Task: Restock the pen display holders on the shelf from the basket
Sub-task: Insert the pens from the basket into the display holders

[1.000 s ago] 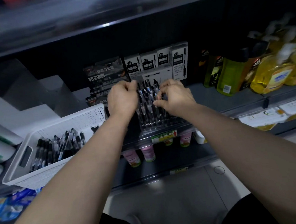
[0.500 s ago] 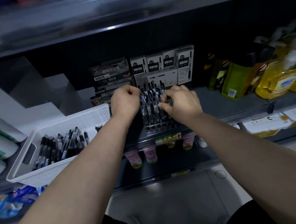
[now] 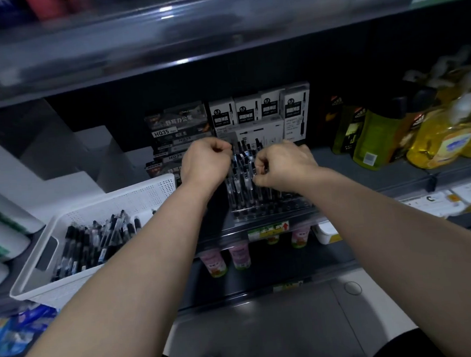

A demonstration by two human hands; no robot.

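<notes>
We record both forearms stretched forward and slightly inward, meeting at the pen display holder [image 3: 270,208] on the shelf [image 3: 395,175]; the left hand [image 3: 205,163] is balled, knuckles up, wrist straight, pressed against the left side of the standing pens [image 3: 242,175]; its fingers are fully curled, and we cannot tell whether anything lies inside them. The right hand [image 3: 283,166] sits just beside it, back of hand upward, fingers tucked under; thumb and forefinger pinch among the tops of the standing pens. The holder is clear, at the shelf's front edge, its right rows unfilled. The basket [image 3: 124,202], white and perforated, stands on the same shelf to the left, loose pens [image 3: 93,241] lying in it. Boxes [image 3: 252,113] stand behind the holder; bottles [image 3: 443,141] to the right.
</notes>
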